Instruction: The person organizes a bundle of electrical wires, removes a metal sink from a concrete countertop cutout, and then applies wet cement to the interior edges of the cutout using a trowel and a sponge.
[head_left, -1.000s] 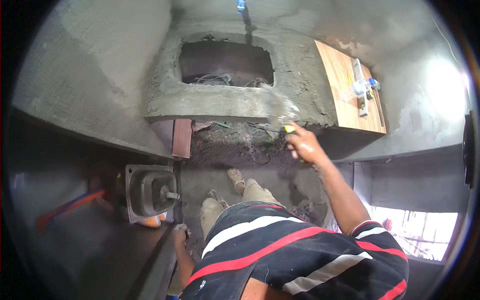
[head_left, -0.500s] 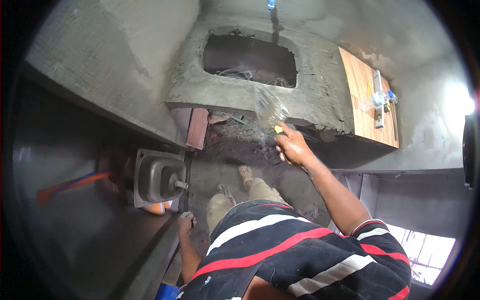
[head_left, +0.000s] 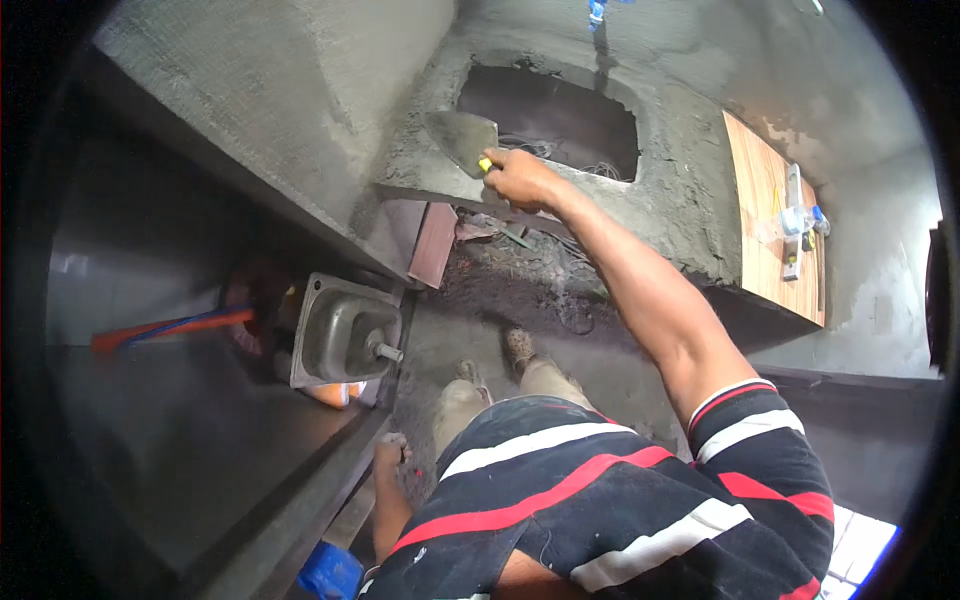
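Observation:
My right hand [head_left: 522,180] is closed around the handle of a trowel [head_left: 460,138], with a yellow piece showing at the grip. The trowel's broad grey blade lies flat on or just over the cement-coated slab [head_left: 405,165], left of the rectangular opening [head_left: 545,100]. Whether the blade touches the cement cannot be made out. Low at the left, my left hand [head_left: 393,450] hangs beside the dark counter edge with its fingers curled in; anything inside them is hidden.
A steel sink basin [head_left: 345,330] rests on its side on the dark counter at left. On the right, a wood-grain board [head_left: 755,190] carries a spirit level [head_left: 793,225] and a clear bottle [head_left: 795,218]. Rubble [head_left: 520,265] lies under the slab. A blue container [head_left: 330,570] stands low left.
My right hand has carried the trowel left and away from me, from the slab's front edge onto its left part. My left hand stays low and closed. The view has shifted slightly.

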